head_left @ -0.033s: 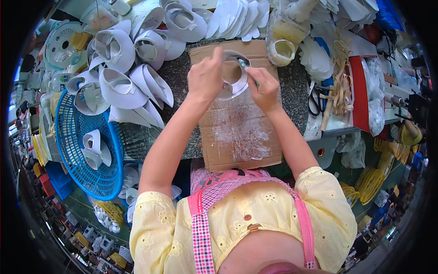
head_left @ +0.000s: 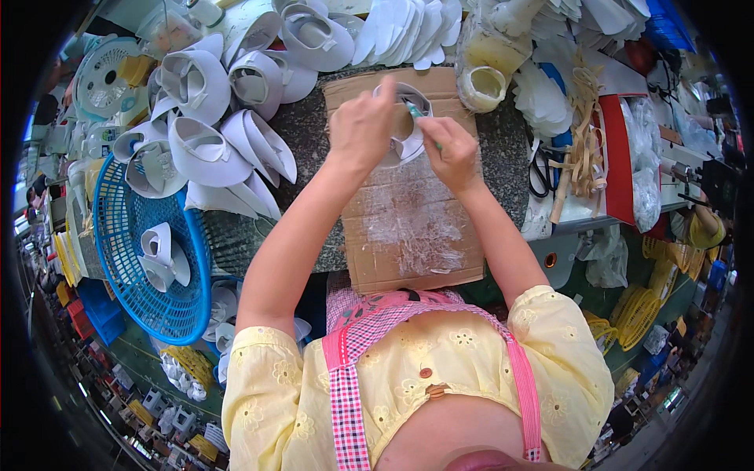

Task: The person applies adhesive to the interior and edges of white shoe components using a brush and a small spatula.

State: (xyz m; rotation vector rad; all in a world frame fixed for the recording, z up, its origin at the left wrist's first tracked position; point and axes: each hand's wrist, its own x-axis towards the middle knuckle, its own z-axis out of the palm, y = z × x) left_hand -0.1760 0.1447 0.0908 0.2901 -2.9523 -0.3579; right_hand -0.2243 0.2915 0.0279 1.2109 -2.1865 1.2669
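Over the far part of a cardboard sheet (head_left: 424, 204), I hold a white shoe upper (head_left: 407, 153), curved like a ring. My left hand (head_left: 360, 132) is closed on its left edge, with one digit pointing up and blurred. In my right hand (head_left: 451, 149) is a slim teal-green tool (head_left: 414, 110), like a pen or brush, its tip over the upper's inner side. Whether the tip touches is unclear. Dried whitish residue covers the middle of the cardboard.
Several white uppers (head_left: 208, 153) are heaped at the left, beside a blue basket (head_left: 206, 290) holding another. Stacked white insole shapes (head_left: 408, 31) lie at the back. A cloudy plastic jar (head_left: 483, 88), tan strips (head_left: 585, 149) and black scissors (head_left: 540, 173) stand or lie to the right.
My left hand has shifted slightly right, covering more of the upper. The tool's tip has moved a little to the left, and the upper appears slightly turned.
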